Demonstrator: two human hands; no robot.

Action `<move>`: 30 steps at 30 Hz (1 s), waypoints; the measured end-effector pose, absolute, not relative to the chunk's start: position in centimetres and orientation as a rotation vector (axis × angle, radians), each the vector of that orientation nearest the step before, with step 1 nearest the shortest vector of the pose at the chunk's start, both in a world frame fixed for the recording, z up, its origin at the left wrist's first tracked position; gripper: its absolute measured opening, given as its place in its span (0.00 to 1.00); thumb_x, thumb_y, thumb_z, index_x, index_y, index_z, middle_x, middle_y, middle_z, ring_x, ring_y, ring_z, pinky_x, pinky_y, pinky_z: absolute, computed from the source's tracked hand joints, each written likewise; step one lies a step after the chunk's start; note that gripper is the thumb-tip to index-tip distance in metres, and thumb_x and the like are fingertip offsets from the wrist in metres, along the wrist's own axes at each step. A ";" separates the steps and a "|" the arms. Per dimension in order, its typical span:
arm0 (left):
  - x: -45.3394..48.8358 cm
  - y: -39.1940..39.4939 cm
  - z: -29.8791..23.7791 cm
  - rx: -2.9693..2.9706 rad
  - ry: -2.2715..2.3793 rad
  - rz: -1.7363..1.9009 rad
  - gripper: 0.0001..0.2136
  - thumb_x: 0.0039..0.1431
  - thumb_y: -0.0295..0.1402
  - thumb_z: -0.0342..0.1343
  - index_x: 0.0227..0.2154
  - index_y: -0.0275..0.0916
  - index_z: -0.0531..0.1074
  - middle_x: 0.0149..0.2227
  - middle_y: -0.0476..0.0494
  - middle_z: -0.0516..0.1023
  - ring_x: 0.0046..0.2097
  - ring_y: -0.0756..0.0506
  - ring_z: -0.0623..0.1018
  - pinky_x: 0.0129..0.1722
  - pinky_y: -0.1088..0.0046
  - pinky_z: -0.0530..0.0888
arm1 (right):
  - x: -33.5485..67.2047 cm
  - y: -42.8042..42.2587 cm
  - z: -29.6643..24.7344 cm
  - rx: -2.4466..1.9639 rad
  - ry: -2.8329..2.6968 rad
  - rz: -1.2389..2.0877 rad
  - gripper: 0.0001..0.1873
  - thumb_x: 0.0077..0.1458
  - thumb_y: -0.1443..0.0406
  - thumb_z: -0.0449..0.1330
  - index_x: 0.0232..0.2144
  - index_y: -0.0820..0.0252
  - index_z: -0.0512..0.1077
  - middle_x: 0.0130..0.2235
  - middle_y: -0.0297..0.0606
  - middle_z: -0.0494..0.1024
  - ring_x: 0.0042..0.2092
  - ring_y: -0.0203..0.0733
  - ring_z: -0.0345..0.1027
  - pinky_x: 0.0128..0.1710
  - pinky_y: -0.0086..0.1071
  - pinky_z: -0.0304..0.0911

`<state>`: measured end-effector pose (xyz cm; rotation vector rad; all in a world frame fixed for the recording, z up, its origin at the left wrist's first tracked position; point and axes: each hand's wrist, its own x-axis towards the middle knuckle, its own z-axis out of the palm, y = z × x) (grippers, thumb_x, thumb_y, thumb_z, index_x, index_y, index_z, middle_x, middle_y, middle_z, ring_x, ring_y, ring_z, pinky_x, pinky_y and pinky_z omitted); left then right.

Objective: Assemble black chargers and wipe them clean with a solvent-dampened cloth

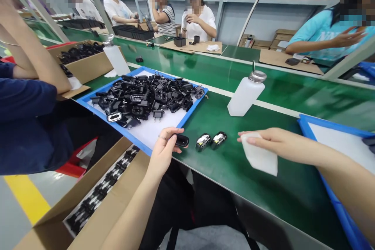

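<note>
Left grip (163,153) clamped on black plug adapter (181,140); right grip (271,140) pinching white cloth (260,155); 2 adapters (203,142) lie between, on green tabletop (272,199).

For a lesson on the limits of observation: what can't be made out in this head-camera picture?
In the head view:
Black plastic case in the left hand: one end hidden by that hand.
White cloth in the right hand: upper part hidden by that hand.
Two black adapters' labels: too small to read.
Blue-framed white tray: cut off by the right edge.
</note>
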<state>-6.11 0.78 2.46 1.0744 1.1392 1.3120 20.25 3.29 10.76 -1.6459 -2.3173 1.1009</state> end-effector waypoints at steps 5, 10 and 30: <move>-5.3 0.3 2.3 0.949 1.020 1.317 0.08 0.46 0.36 0.47 0.26 0.35 0.64 0.38 0.45 0.67 0.30 0.50 0.71 0.21 0.77 0.68 | 20.9 4.8 8.9 -1.832 -2.099 1.018 0.23 0.46 0.49 0.46 0.26 0.60 0.71 0.28 0.36 0.73 0.30 0.47 0.65 0.29 0.34 0.60; -4.0 -0.9 1.7 1.148 1.225 1.038 0.11 0.44 0.40 0.49 0.18 0.36 0.60 0.18 0.53 0.64 0.16 0.54 0.64 0.17 0.77 0.62 | 18.9 5.4 6.3 -1.876 -2.001 0.744 0.25 0.49 0.51 0.41 0.26 0.62 0.70 0.27 0.38 0.72 0.30 0.46 0.65 0.27 0.34 0.60; 2.5 1.6 2.8 1.782 1.927 0.499 0.18 0.40 0.45 0.49 0.34 0.42 0.62 0.25 0.49 0.73 0.29 0.41 0.73 0.26 0.69 0.65 | 14.6 2.9 2.4 -1.378 -2.430 0.119 0.24 0.55 0.65 0.36 0.46 0.74 0.61 0.49 0.49 0.60 0.52 0.47 0.50 0.48 0.47 0.50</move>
